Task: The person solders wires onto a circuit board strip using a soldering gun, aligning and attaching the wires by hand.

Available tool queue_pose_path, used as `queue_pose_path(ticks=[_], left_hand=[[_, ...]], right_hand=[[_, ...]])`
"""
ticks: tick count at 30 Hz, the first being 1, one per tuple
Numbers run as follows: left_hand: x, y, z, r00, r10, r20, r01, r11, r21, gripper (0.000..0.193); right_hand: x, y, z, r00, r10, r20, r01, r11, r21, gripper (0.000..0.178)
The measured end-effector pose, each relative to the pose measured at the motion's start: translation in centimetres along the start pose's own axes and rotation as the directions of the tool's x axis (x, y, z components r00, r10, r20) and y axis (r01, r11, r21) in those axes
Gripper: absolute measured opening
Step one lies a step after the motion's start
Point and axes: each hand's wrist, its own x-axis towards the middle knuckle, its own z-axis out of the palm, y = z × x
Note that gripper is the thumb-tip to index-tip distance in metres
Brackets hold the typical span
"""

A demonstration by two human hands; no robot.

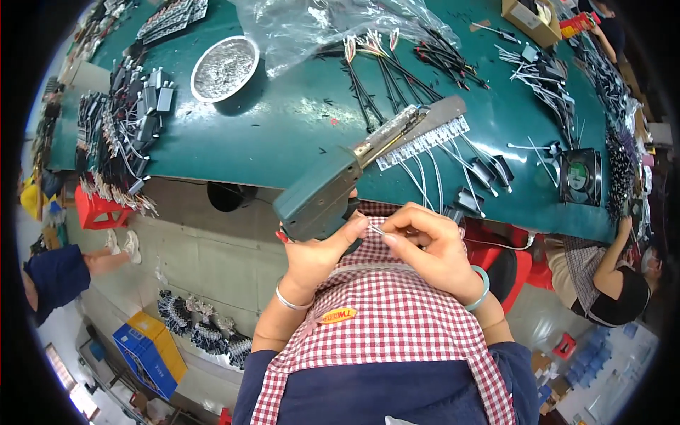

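My left hand (319, 255) is wrapped round a dark green gun-shaped tool (312, 202) with a long metal nose pointing away to the right. Its thumb reaches toward a thin pale wire-like piece (375, 229), which my right hand (432, 248) pinches between thumb and fingertips. Too little of that piece shows to tell its kind. Beside the tool's nose lies a strip of small white circuit boards (425, 144) on the green table. White wires (438, 177) run from it to small black housings (469, 202) at the near edge.
A white bowl (225, 69) of silvery bits stands at the back left, near bundles of wired parts (117, 127). Clear plastic bags (312, 28) and black cables (389, 85) lie farther back. A dark square box (579, 177) sits right. Another person (613, 283) sits at right.
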Motion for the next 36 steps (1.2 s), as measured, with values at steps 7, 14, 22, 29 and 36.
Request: queue_pose_path(ticks=[7,14,22,29,36], left_hand=[[0.3,-0.3,0.7,0.998,0.06,-0.029,-0.06,0.998,-0.016,0.041],[0.0,-0.7,-1.0,0.988,0.064,-0.143,-0.053,0.995,0.08,0.04],[-3.0,-1.0,-4.6,0.988,0.107,-0.109,-0.046,0.889,0.455,0.038],[-3.8,-0.4,-5.3,0.945,0.312,0.102,-0.281,0.609,0.742,0.025],[-3.4,0.7,-5.0,0.958,0.228,0.177,-0.277,0.551,0.788,0.023]], right_hand=[[1.3,0.8,0.6,0.971,-0.224,-0.081,0.205,0.959,-0.194,0.01],[2.7,2.8,-0.1,0.879,-0.417,-0.23,0.216,0.78,-0.587,0.013],[4.3,5.5,-1.3,0.743,-0.666,-0.063,0.305,0.42,-0.855,0.028],[4.6,5.7,-1.7,0.699,-0.714,-0.048,0.308,0.361,-0.88,0.029],[4.5,5.9,-1.7,0.715,-0.698,-0.039,0.293,0.349,-0.89,0.026]])
